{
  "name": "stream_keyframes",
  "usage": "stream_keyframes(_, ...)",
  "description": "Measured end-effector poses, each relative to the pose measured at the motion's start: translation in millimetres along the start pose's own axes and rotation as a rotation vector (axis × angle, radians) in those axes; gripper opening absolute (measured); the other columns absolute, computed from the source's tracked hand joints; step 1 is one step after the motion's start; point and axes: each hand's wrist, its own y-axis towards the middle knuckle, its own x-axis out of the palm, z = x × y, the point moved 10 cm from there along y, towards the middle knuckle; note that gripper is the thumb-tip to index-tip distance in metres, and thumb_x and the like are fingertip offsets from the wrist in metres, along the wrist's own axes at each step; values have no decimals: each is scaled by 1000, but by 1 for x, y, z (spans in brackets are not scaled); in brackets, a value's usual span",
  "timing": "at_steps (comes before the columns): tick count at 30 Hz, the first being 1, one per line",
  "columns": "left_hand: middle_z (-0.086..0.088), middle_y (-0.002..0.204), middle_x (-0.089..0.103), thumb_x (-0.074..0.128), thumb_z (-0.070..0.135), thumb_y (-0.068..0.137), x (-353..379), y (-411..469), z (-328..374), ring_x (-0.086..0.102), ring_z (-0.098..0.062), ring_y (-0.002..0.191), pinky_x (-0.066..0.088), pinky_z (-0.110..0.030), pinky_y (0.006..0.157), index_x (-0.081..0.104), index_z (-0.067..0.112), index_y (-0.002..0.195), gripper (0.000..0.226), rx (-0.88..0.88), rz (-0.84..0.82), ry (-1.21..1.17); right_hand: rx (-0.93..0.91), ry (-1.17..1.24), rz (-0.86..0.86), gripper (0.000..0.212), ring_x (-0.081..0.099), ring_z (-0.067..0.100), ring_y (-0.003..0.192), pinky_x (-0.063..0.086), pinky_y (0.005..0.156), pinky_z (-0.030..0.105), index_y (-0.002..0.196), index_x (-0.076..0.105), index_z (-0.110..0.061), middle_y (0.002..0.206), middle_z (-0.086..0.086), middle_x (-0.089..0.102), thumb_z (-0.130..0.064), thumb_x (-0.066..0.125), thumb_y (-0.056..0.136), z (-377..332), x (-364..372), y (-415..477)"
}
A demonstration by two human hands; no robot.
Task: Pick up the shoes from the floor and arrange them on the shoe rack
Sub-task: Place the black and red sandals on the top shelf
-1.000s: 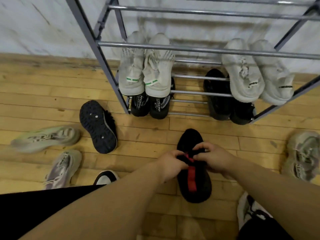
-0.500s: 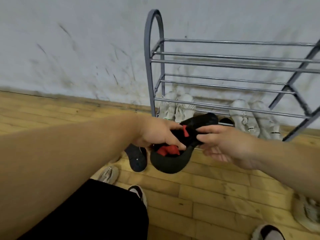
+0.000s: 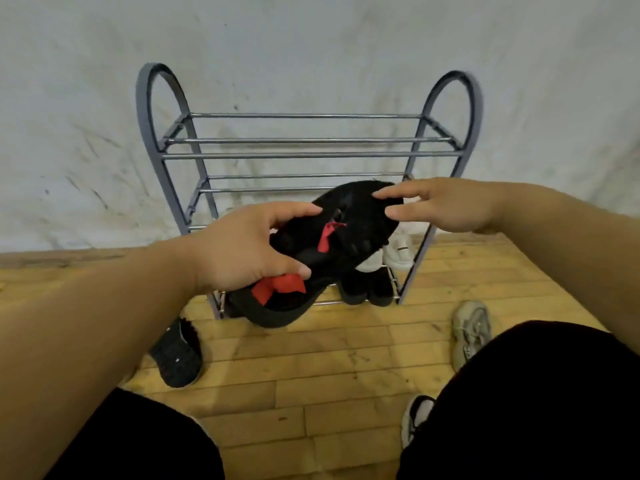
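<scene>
The left hand [image 3: 242, 247] grips a black shoe [image 3: 332, 244] with red tabs, thumb on its near side and fingers curled over the top, holding it in the air in front of the rack [image 3: 304, 154]. The shoe is tilted, toe up toward the rack's middle rails and heel low and nearer the camera. The right hand [image 3: 446, 206] is spread open, its fingertips [image 3: 384, 194] touching or just above the toe; I cannot tell whether they press on it.

The rack stands against a scuffed white wall [image 3: 311, 36] on a wooden floor [image 3: 311, 368]. Its upper two tiers show only bare rails. Lower down, mostly hidden behind the held shoe, a white shoe [image 3: 401, 251] and a dark pair [image 3: 367, 285] sit at the rack's right end.

On the floor, a black shoe lies sole up [image 3: 178, 355] to the left of the rack, a grey sneaker [image 3: 471, 330] lies to the right, and a black-and-white shoe [image 3: 417, 417] shows beside the right knee
</scene>
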Motion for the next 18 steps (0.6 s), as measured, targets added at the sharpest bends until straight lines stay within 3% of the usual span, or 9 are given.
stream_keyframes(4,23,114,66,85,11,78,23,40,80,65,11,99,49,-9,90,55,40,142,77,163,142,-135,100,657,233,40,63,23,123,51,101,41,142,52,-51,148,-6,54,-44,56,103,77,-31,-51)
stream_keyframes(7,17,117,65,83,16,80,83,68,152,64,2,98,42,1,80,52,33,146,74,275,85,-84,128,996,480,31,70,23,109,54,93,37,134,63,-42,127,0,67,-39,58,103,131,-52,-99)
stream_keyframes(8,14,122,64,82,21,81,107,75,174,62,-2,101,42,-2,77,51,33,146,72,304,52,-52,152,1064,557,32,70,21,103,56,91,36,134,65,-38,120,0,69,-39,59,102,150,-53,-117)
stream_keyframes(10,7,131,61,79,28,84,162,86,212,60,-12,106,47,-16,81,51,31,145,68,344,-45,26,238,1154,690,35,70,22,103,58,92,37,135,67,-29,117,1,69,-37,62,101,195,-45,-154)
stream_keyframes(13,-2,137,57,75,33,88,254,90,233,59,-23,114,51,-32,93,49,26,145,63,360,-228,208,430,1175,752,34,66,25,113,56,96,39,134,66,-29,130,4,65,-35,61,101,262,-4,-209)
stream_keyframes(16,-2,140,55,74,32,90,329,85,207,57,-20,108,46,-27,81,43,25,151,69,258,-434,259,631,1152,672,31,62,20,96,46,91,36,133,61,-37,120,3,64,-34,56,103,313,56,-252)
stream_keyframes(18,-1,139,55,72,31,92,359,82,193,56,-19,101,42,-24,71,40,26,154,70,226,-525,360,727,1104,560,33,70,18,93,47,85,34,135,60,-40,118,1,70,-32,56,103,337,97,-271)
